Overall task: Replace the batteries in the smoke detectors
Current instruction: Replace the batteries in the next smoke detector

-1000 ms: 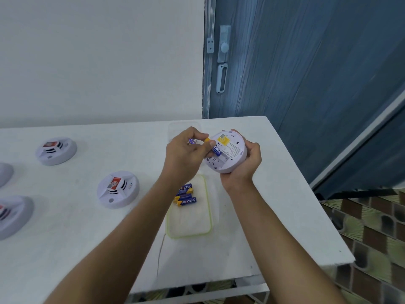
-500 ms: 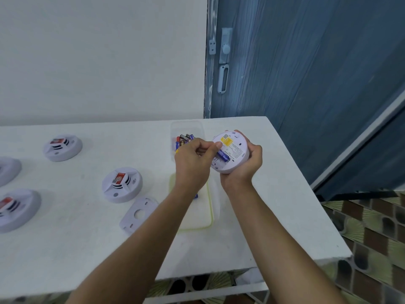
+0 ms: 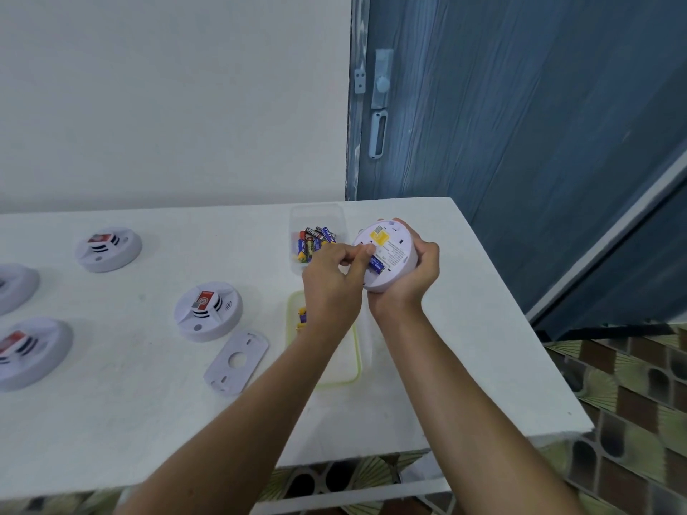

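Moved since a second ago: blue-and-gold cylindrical battery [image 3: 375,264], then pinched clear of the casing, now lying in the compartment of the round white plastic smoke detector [image 3: 386,254].

Left hand [image 3: 334,280]: curled, fingertips [image 3: 366,250] pressed to the battery's upper end; seating not confirmed, contact partly hidden by the knuckles.

Right hand [image 3: 412,276]: wrapped firmly round the detector's far rim and underside, back face and yellow label turned up, held above the white tabletop [image 3: 148,403].

Behind the grip: clear plastic tub [image 3: 297,221] of mixed batteries, newly in sight.

Below the left wrist: pale green-rimmed shallow tray [image 3: 349,366], with gold-ended batteries [image 3: 302,317] mostly covered by the arm.

Left of the grip, well apart: grey flat mounting plate [image 3: 236,360], newly visible; nearest closed white detector with red label [image 3: 208,310]; three more like it [image 3: 107,249] farther left.

Judged status: insertion step for this unit nearly done; mounting plate not yet refitted; remaining detectors apparently untouched.
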A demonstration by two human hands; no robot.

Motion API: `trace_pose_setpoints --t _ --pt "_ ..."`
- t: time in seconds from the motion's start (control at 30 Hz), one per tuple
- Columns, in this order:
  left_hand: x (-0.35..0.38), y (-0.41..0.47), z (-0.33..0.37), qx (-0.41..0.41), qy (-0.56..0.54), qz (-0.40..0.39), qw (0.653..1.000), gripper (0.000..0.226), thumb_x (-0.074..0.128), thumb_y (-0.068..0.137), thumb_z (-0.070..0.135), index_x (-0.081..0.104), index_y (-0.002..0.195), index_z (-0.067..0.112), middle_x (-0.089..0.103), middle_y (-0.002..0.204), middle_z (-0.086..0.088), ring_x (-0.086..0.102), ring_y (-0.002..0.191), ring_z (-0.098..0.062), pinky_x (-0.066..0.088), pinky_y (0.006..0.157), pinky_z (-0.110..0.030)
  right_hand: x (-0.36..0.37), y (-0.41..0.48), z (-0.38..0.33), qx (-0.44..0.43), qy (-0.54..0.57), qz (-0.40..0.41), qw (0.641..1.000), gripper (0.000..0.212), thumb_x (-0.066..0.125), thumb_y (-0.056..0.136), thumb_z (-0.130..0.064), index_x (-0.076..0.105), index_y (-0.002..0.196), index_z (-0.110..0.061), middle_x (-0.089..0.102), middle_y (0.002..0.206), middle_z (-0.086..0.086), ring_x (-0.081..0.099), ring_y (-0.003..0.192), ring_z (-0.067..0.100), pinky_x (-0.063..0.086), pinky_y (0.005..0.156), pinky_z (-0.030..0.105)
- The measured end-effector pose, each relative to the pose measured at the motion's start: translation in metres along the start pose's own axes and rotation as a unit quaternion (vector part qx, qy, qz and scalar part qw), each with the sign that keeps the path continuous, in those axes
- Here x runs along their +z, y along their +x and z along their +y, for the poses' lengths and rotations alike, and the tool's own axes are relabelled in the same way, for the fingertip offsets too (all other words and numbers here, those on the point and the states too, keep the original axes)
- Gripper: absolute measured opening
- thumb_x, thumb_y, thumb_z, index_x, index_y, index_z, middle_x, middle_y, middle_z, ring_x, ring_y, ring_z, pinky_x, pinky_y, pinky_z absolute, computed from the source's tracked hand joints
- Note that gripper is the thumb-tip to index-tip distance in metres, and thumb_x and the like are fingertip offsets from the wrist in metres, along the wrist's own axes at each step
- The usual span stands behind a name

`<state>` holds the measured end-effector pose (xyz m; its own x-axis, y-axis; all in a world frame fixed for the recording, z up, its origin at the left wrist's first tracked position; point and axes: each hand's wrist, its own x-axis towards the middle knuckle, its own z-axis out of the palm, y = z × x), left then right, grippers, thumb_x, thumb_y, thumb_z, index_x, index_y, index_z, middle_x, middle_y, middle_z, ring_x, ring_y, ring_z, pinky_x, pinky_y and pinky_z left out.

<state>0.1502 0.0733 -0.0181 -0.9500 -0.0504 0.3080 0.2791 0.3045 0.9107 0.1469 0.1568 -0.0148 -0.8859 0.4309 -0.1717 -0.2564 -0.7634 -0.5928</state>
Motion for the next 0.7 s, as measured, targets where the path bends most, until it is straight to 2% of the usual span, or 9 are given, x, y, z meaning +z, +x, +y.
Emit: trace_pose_setpoints --t 0.17,0.23,0.3,0.37,0.43,0.5,0.57,0.63,0.7 --pt "0.005 -0.004 -0.007 0.045 0.055 0.001 0.997 0.033 0.056 0.097 0.036 0.073 0.081 0.013 0.063 0.084 0.005 0.047 0.086 -0.008 0.045 0.081 -0.033 -0.001 0.005 0.005 -0.011 -0.012 -0.008 1.0 0.042 0.039 0.085 -0.036 0.066 0.107 -0.012 0.067 0.103 0.011 0.062 0.095 0.032 0.055 0.075 0.032" --pt "0.008 -0.009 -0.011 0.054 0.082 -0.001 0.995 0.034 0.049 0.099 0.036 0.075 0.093 0.015 0.062 0.095 0.006 0.045 0.097 -0.013 0.044 0.088 -0.039 -0.003 0.009 0.005 -0.015 -0.021 -0.013 1.0 0.043 0.04 0.082 -0.037 0.067 0.106 -0.012 0.067 0.104 0.011 0.063 0.095 0.032 0.055 0.077 0.033" --pt "0.008 -0.013 -0.013 0.055 0.104 -0.02 0.993 0.04 0.041 0.097 0.04 0.074 0.111 0.021 0.06 0.109 0.006 0.043 0.11 -0.018 0.036 0.096 -0.036 -0.004 0.013 0.004 -0.014 -0.02 -0.016 1.0 0.044 0.041 0.081 -0.037 0.066 0.106 -0.012 0.068 0.104 0.011 0.063 0.095 0.033 0.055 0.078 0.034" --pt "0.005 -0.01 -0.015 0.056 0.113 -0.06 0.99 0.048 0.035 0.095 0.045 0.07 0.119 0.023 0.057 0.114 0.006 0.04 0.114 -0.016 0.031 0.099 -0.033 -0.005 0.018 0.002 -0.016 -0.022 -0.019 0.999 0.043 0.04 0.084 -0.035 0.065 0.109 -0.01 0.068 0.101 0.011 0.062 0.095 0.032 0.054 0.076 0.034" --pt "-0.003 0.001 -0.014 0.033 0.081 -0.115 0.989 0.043 0.039 0.098 0.043 0.074 0.11 0.021 0.059 0.11 0.008 0.046 0.111 -0.014 0.036 0.099 -0.032 -0.007 0.023 0.0 -0.011 -0.034 -0.017 0.999 0.041 0.038 0.088 -0.033 0.064 0.11 -0.01 0.067 0.1 0.01 0.061 0.092 0.03 0.053 0.072 0.032" --pt "-0.013 0.017 -0.011 -0.023 0.014 -0.173 0.985 0.035 0.045 0.102 0.033 0.077 0.099 0.019 0.066 0.107 0.008 0.056 0.106 -0.008 0.042 0.095 -0.027 -0.007 0.028 -0.001 0.007 -0.046 -0.007 0.999 0.039 0.042 0.082 -0.034 0.065 0.107 -0.014 0.066 0.101 0.009 0.061 0.089 0.029 0.051 0.071 0.033" --pt "-0.022 0.034 -0.011 -0.055 -0.011 -0.201 0.978 0.035 0.043 0.102 0.028 0.077 0.101 0.018 0.073 0.101 0.008 0.063 0.096 -0.001 0.045 0.085 -0.02 -0.008 0.034 -0.002 0.011 -0.053 0.01 0.998 0.039 0.044 0.082 -0.034 0.066 0.106 -0.014 0.067 0.1 0.009 0.061 0.087 0.029 0.051 0.071 0.033" --pt "-0.027 0.053 -0.014 -0.063 -0.004 -0.174 0.983 0.035 0.045 0.101 0.031 0.078 0.094 0.019 0.075 0.09 0.009 0.066 0.084 -0.002 0.048 0.079 -0.019 -0.01 0.04 -0.002 0.005 -0.047 0.021 0.999 0.038 0.043 0.087 -0.032 0.066 0.11 -0.013 0.068 0.099 0.008 0.063 0.087 0.027 0.053 0.069 0.03" --pt "-0.027 0.072 -0.018 -0.069 0.043 -0.13 0.988 0.029 0.051 0.098 0.031 0.078 0.091 0.021 0.075 0.09 0.008 0.066 0.084 -0.006 0.05 0.081 -0.022 -0.012 0.046 -0.002 0.004 -0.049 0.032 0.998 0.038 0.042 0.09 -0.032 0.067 0.111 -0.013 0.069 0.1 0.008 0.064 0.089 0.026 0.053 0.07 0.03"
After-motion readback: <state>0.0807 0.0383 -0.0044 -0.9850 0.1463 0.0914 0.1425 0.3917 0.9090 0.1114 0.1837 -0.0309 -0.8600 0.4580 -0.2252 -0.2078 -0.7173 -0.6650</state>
